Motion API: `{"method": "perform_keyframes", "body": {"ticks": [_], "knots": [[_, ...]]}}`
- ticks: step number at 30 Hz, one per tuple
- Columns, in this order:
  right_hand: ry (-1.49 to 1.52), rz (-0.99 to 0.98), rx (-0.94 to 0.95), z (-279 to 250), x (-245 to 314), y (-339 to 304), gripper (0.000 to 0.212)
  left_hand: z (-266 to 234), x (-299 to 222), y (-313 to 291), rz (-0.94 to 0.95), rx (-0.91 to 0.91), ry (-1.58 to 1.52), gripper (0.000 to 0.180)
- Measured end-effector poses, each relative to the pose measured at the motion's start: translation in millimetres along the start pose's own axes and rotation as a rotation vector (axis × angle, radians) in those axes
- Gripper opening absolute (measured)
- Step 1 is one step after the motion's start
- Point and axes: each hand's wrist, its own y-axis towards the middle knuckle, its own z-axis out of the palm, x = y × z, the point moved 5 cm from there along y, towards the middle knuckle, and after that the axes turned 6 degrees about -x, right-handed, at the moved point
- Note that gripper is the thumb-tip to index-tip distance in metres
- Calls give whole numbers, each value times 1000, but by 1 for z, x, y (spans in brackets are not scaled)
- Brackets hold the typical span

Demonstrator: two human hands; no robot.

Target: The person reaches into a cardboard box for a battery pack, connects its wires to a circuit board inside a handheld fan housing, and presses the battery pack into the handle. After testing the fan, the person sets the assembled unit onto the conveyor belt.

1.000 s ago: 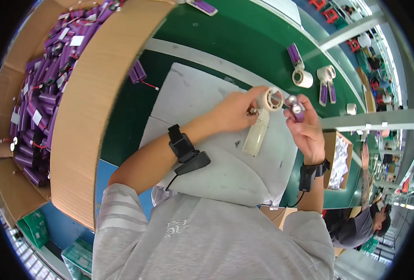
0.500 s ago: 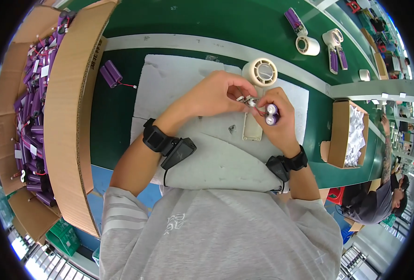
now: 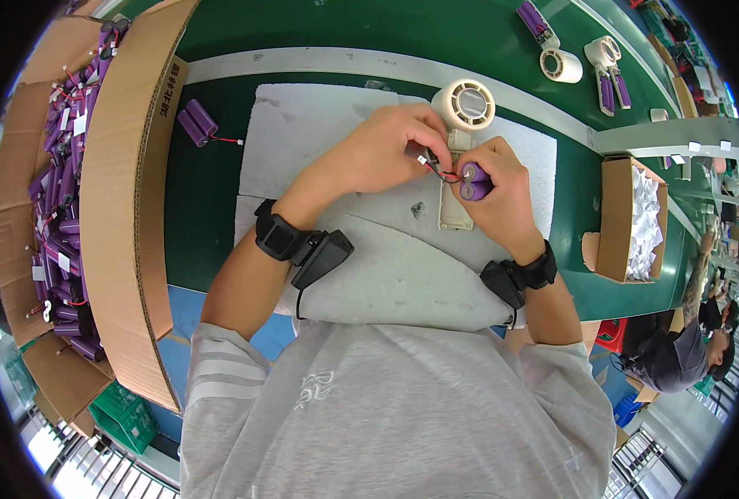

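My right hand (image 3: 505, 185) is closed around a purple two-cell battery pack (image 3: 476, 190), its round ends facing up. Red and black wires (image 3: 443, 175) run from the pack to a small white plug (image 3: 422, 159) beside the fingers of my left hand (image 3: 396, 148). Those left fingers are pinched together at the wires; just what lies between the tips is partly hidden. Beneath both hands a cream handheld fan (image 3: 467, 105) lies on the pale foam mat (image 3: 303, 133), its round head at the far end. The fan's handle (image 3: 454, 209) shows between my hands, partly covered.
At left stands a tall cardboard box (image 3: 128, 191) full of purple battery packs (image 3: 57, 200). One loose pack (image 3: 196, 123) lies beside the mat. Part-assembled fans (image 3: 559, 64) sit far right. A small carton (image 3: 615, 220) holds white pieces. Another person (image 3: 673, 353) sits at right.
The battery pack in my right hand has tilted, showing more of its purple side. My left fingers have drawn slightly away from the right hand, and the wires and white plug show more plainly.
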Motion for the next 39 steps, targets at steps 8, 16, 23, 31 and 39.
{"method": "perform_keyframes", "body": {"ticks": [8,16,23,31,39], "knots": [[286,247,-167,-10,-8,-7,15,2,-4,0,13,17,72,23],[125,48,-63,-15,-4,-3,13,6,5,1,-53,-78,-190,12],[69,64,64,-7,1,-4,7,4,5,2,-176,43,-203,14],[45,22,-134,-10,4,-1,7,3,2,4,-241,-20,-331,14],[6,64,-163,-10,-3,-1,9,3,5,3,-272,-42,-316,17]]}}
